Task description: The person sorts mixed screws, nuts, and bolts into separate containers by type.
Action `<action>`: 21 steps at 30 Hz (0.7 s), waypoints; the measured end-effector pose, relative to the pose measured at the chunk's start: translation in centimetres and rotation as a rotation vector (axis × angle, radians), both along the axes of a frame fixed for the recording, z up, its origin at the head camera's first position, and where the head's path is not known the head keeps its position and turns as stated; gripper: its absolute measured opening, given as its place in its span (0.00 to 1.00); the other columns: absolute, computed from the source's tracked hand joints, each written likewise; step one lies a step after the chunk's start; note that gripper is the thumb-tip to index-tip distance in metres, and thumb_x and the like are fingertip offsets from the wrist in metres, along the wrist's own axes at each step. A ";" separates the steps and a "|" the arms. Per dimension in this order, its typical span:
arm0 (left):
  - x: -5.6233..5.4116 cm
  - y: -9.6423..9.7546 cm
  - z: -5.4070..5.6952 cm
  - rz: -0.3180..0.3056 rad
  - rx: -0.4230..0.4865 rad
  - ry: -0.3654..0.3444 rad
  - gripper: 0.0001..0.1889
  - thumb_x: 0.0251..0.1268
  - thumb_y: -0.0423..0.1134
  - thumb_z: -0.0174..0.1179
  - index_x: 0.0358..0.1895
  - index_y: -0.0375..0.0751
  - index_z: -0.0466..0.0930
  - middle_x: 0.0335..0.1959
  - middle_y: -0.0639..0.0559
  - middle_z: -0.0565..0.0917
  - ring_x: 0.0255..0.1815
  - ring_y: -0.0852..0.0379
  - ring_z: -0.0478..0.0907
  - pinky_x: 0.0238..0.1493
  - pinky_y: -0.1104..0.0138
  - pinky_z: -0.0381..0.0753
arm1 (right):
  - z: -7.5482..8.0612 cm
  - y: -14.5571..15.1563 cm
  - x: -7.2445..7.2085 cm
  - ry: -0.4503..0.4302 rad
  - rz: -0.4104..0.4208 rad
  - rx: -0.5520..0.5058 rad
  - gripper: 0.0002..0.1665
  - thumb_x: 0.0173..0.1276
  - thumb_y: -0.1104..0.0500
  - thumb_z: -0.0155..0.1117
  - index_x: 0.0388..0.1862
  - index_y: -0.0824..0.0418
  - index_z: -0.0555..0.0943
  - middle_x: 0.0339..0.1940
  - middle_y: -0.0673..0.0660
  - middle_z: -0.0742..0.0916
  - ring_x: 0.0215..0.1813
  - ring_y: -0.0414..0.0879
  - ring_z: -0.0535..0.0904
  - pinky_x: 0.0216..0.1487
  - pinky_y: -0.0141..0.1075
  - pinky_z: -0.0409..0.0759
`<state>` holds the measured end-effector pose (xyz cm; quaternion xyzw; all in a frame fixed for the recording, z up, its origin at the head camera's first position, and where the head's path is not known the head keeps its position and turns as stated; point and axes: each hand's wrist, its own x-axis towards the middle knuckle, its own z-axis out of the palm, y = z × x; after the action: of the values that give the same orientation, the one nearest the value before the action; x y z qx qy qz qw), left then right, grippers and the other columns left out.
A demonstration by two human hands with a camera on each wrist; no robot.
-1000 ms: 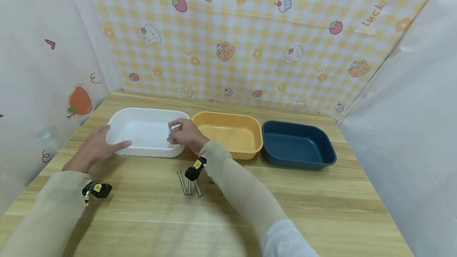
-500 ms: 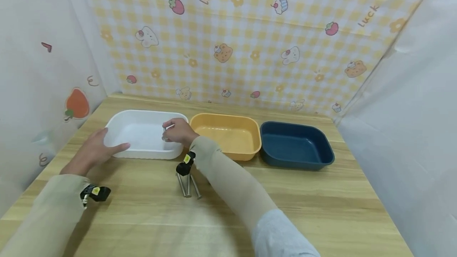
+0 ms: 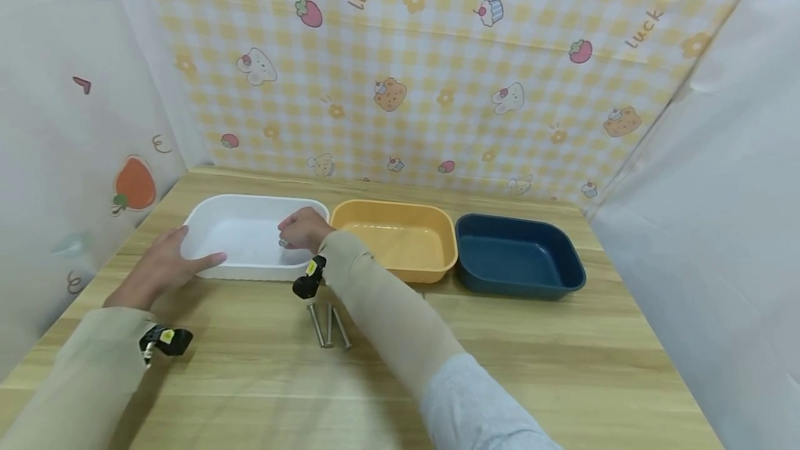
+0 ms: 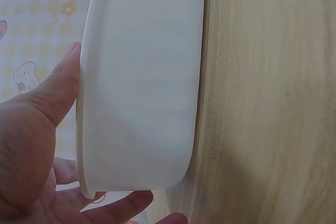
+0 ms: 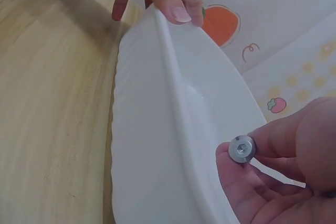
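Observation:
My left hand (image 3: 164, 266) holds the left end of a white plastic bin (image 3: 250, 269), thumb at the front rim and fingers spread round the end. In the left wrist view, the thumb (image 4: 58, 87) lies along the bin's rim. My right hand (image 3: 304, 229) is over the right part of the same bin. Between thumb and fingers it pinches a metal bolt (image 5: 242, 149), whose round socket head faces the right wrist camera. The rest of that bolt is hidden. Three long bolts (image 3: 329, 325) lie on the table in front of the bins.
A yellow bin (image 3: 395, 274) stands right of the white one, and a dark blue bin (image 3: 519, 289) stands beyond it. A small metal piece (image 3: 422, 295) shows partly behind the right sleeve. Checked cloth (image 3: 400, 54) hangs behind the wooden table (image 3: 531, 367).
My right hand has moved left and lower over the white bin with the bolt, which has become hidden in the head view. The left hand stays at the bin's end.

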<state>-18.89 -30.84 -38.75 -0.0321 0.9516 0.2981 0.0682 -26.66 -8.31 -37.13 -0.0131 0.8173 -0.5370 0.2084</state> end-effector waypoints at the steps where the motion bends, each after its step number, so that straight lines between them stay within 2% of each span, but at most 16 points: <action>1: 0.0 0.0 0.0 0.006 -0.002 -0.005 0.64 0.58 0.70 0.56 0.71 0.18 0.32 0.68 0.15 0.43 0.66 0.18 0.44 0.61 0.29 0.49 | 0.0 -0.1 0.0 -0.009 -0.001 0.000 0.10 0.62 0.75 0.61 0.40 0.69 0.84 0.36 0.55 0.84 0.34 0.47 0.83 0.37 0.32 0.84; 7: -0.2 0.1 0.0 0.014 -0.011 -0.002 0.64 0.57 0.71 0.57 0.71 0.19 0.32 0.68 0.15 0.43 0.66 0.18 0.45 0.61 0.29 0.49 | -0.2 -0.6 0.0 -0.031 0.028 0.058 0.13 0.61 0.76 0.62 0.44 0.68 0.84 0.40 0.54 0.85 0.36 0.43 0.81 0.36 0.31 0.83; 11: -0.3 0.1 0.0 -0.006 -0.013 0.010 0.63 0.59 0.69 0.57 0.71 0.17 0.34 0.67 0.14 0.45 0.66 0.18 0.46 0.61 0.29 0.50 | -0.3 -0.5 -0.2 -0.006 0.075 0.171 0.15 0.60 0.74 0.63 0.45 0.64 0.85 0.41 0.50 0.86 0.39 0.42 0.80 0.34 0.29 0.82; 14: -0.2 0.1 0.0 -0.005 -0.013 0.002 0.63 0.58 0.69 0.57 0.71 0.17 0.34 0.67 0.14 0.45 0.65 0.18 0.46 0.61 0.29 0.51 | -0.5 -0.5 -0.5 0.019 0.127 0.272 0.13 0.61 0.70 0.64 0.44 0.62 0.85 0.37 0.49 0.85 0.35 0.41 0.78 0.29 0.28 0.79; 17: -0.1 0.0 0.0 0.001 -0.012 -0.002 0.63 0.58 0.70 0.57 0.71 0.17 0.34 0.67 0.14 0.45 0.65 0.18 0.46 0.60 0.29 0.51 | -0.8 -0.7 -0.8 0.061 0.189 0.398 0.04 0.65 0.64 0.63 0.36 0.60 0.85 0.30 0.49 0.82 0.27 0.40 0.75 0.22 0.27 0.74; 18: -0.1 0.1 0.0 0.003 -0.010 -0.002 0.64 0.58 0.70 0.57 0.71 0.17 0.34 0.67 0.14 0.45 0.65 0.18 0.46 0.61 0.29 0.51 | -0.9 -0.8 -0.9 0.075 0.215 0.449 0.05 0.67 0.62 0.62 0.31 0.60 0.83 0.27 0.49 0.81 0.24 0.40 0.73 0.20 0.27 0.71; 21: -0.1 0.1 -0.1 0.012 -0.005 -0.003 0.64 0.57 0.71 0.57 0.71 0.18 0.34 0.67 0.15 0.44 0.66 0.18 0.46 0.61 0.29 0.50 | -1.1 -1.1 -1.2 0.144 0.318 0.629 0.18 0.69 0.60 0.57 0.17 0.59 0.74 0.20 0.50 0.75 0.19 0.40 0.67 0.15 0.27 0.63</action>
<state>-18.97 -30.74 -38.85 -0.0383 0.9520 0.2961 0.0675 -27.86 -9.37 -38.28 -0.1130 0.9429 -0.2177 0.2251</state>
